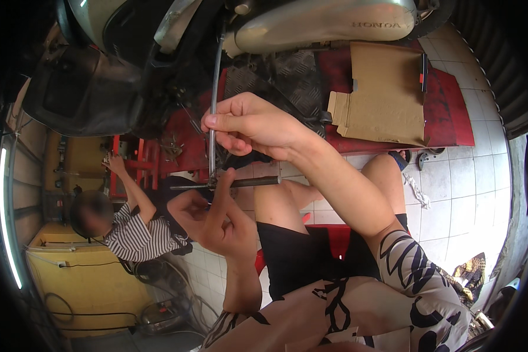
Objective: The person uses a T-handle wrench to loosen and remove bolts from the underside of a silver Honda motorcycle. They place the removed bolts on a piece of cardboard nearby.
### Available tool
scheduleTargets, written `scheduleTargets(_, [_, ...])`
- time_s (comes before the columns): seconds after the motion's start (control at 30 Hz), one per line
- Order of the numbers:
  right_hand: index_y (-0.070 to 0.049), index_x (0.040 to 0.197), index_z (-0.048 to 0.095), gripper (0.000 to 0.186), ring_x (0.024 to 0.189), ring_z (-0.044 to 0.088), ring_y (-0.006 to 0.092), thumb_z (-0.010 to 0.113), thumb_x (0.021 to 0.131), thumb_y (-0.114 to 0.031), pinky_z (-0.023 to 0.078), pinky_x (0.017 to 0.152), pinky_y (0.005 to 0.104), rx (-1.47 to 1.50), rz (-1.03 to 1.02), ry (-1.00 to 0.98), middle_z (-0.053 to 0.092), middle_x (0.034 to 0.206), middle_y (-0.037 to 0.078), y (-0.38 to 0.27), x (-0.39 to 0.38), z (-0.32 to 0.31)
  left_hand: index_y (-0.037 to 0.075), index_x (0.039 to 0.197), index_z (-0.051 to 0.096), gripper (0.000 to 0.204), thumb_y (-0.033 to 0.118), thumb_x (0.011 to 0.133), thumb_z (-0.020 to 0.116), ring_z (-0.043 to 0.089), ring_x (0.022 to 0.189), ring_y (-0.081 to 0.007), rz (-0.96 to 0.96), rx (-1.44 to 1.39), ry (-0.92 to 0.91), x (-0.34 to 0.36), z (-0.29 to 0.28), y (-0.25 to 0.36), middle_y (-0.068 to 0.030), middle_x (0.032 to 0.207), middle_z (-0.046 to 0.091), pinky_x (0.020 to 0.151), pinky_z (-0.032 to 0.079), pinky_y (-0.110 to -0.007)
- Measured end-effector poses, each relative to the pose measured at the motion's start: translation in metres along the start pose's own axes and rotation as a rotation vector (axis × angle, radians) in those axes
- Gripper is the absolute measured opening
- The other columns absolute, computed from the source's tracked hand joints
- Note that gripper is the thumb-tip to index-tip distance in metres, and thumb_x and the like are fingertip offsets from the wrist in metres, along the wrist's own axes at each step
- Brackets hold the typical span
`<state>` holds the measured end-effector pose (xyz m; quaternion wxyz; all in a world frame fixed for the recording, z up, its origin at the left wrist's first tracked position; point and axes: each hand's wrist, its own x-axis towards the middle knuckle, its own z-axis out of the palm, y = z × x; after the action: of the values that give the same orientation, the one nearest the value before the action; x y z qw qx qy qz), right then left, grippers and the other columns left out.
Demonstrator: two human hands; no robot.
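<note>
A: What did the right hand [249, 124] have hold of?

B: The long metal shaft [212, 111] of a T-handle wrench. Its fingers were curled closed around the shaft, thumb on top, below the grey scooter [158, 53].

A: And the left hand [217, 217]?

B: It sat lower, at the dark crossbar [240, 183] at the shaft's near end. The fingers were half curled, the forefinger raised against the bar; whether they truly clamped it, I couldn't tell.

A: Where did the tool run?

B: Up from the crossbar, over the red lift platform [452, 117], into the scooter's underside. Flattened cardboard [387, 94] lay on the platform; another person in a striped shirt [138, 234] worked to the left.
</note>
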<state>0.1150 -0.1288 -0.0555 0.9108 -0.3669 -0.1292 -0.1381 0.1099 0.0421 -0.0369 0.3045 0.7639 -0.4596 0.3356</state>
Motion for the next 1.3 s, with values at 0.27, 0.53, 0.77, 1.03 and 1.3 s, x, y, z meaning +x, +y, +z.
scheduleTargets(0.27, [0.005,0.095,0.061,0.020,0.048,0.048,0.0049,0.056,0.094,-0.015,0.039,0.046,0.0184,0.035,-0.009,-0.032,0.057,0.062,0.002,0.005,0.004,-0.003,0.011,0.127,0.048,0.033,0.028,0.099,0.046,0.052,0.092,-0.0199,-1.013,-1.664,0.200,-0.013,0.004,0.017,-0.0063,0.088,0.045,0.087,0.041,-0.036])
scheduleTargets(0.53, [0.001,0.096,0.060,0.024,0.048,0.042,0.0044,0.058,0.094,-0.023,0.032,0.045,0.0182,0.074,-0.039,-0.044,0.050,0.058,-0.001,0.000,0.004,0.002,0.018,0.120,0.054,0.029,0.035,0.098,0.047,0.043,0.076,-0.0156,-0.507,-2.292,-0.345,0.017,0.029,-0.016,-0.0097,0.110,0.059,0.086,0.037,-0.036])
scheduleTargets(0.77, [0.001,0.093,0.060,0.022,0.047,0.047,0.0047,0.060,0.092,-0.020,0.033,0.042,0.0189,-0.289,0.133,0.006,0.057,0.060,0.002,-0.018,-0.007,-0.022,0.004,0.100,0.070,0.025,0.017,0.079,0.072,0.047,0.052,-0.0115,-0.272,-0.433,-1.063,0.091,-0.010,-0.014,-0.0057,0.067,0.063,0.051,0.036,-0.027])
scheduleTargets(1.03, [0.000,0.085,0.053,0.023,0.040,0.034,0.0039,0.054,0.097,-0.020,0.027,0.038,0.0215,0.005,0.069,-0.053,0.045,0.051,0.000,-0.005,0.000,-0.017,0.005,0.099,0.068,0.034,0.017,0.068,0.077,0.056,0.091,-0.0309,0.267,0.326,-0.482,0.049,-0.005,0.047,-0.0129,0.087,0.060,0.090,0.039,-0.042])
scheduleTargets(1.3, [0.001,0.089,0.052,0.023,0.040,0.033,0.0045,0.049,0.098,-0.019,0.025,0.039,0.0212,0.093,0.051,-0.057,0.043,0.050,-0.001,-0.002,0.001,-0.004,0.003,0.137,0.033,0.048,0.014,0.095,0.051,0.051,0.052,-0.0163,-0.737,-1.140,0.010,-0.018,-0.019,0.008,-0.0136,0.076,0.058,0.048,0.043,-0.026])
